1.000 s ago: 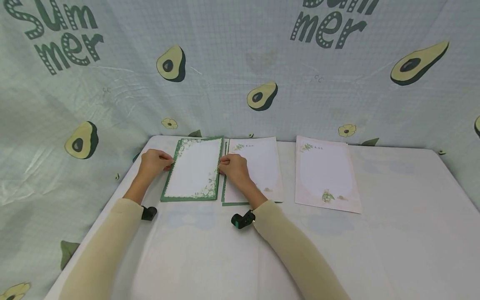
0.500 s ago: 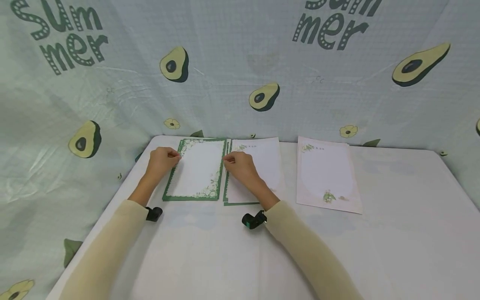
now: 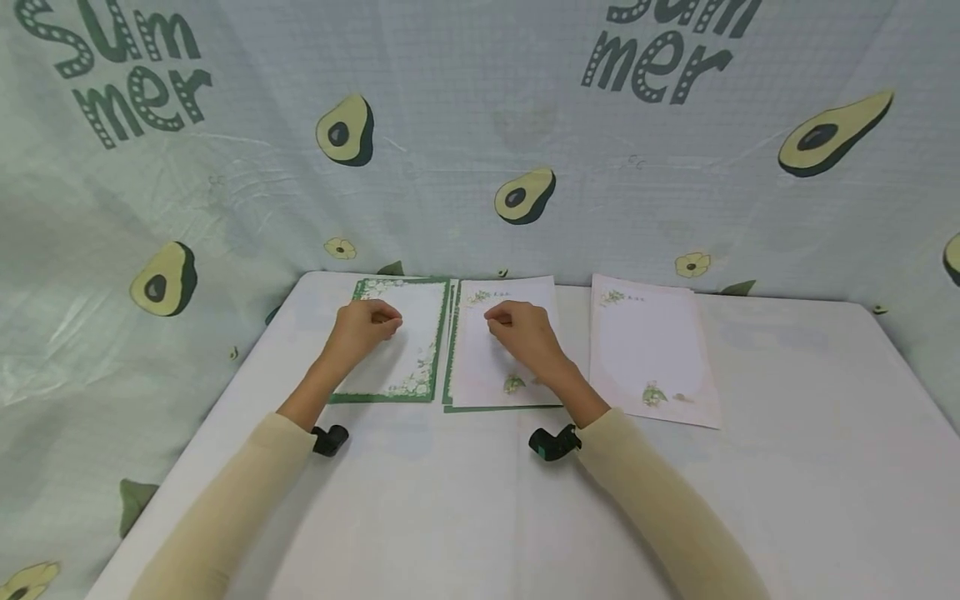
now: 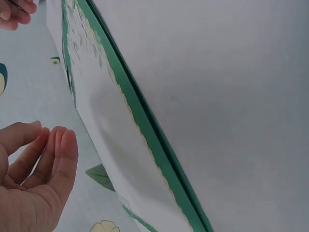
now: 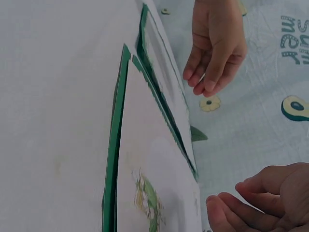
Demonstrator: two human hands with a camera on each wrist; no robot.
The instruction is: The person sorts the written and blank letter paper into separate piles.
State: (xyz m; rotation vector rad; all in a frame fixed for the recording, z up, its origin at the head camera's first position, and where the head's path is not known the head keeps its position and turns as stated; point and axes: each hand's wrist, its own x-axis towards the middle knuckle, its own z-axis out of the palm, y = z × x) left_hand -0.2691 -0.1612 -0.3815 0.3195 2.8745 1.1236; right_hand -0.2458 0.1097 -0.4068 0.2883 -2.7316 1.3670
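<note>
My left hand (image 3: 360, 329) hovers above a white sheet with a green floral border (image 3: 422, 329), which lies on the left of the table. Its fingers are loosely bent and hold nothing; in the left wrist view a small gap shows between thumb and fingertips. Over the middle pile is my right hand (image 3: 527, 333), also relaxed, with nothing in its grasp. That pile has a pale pink sheet (image 3: 474, 367) on top, printed with a small green plant, and a green-edged sheet (image 3: 448, 392) peeks out beneath it. Both hands are apart from the paper.
A separate pile of pale pink sheets (image 3: 651, 350) lies to the right, slightly skewed. The white-covered table (image 3: 435, 517) ends at a cloth backdrop (image 3: 442, 125) with avocado prints, at the back and left.
Both hands have let go of the left sheet's side edges, risen and moved right. The left one is now over that sheet, the right one over the middle pile. The papers lie still.
</note>
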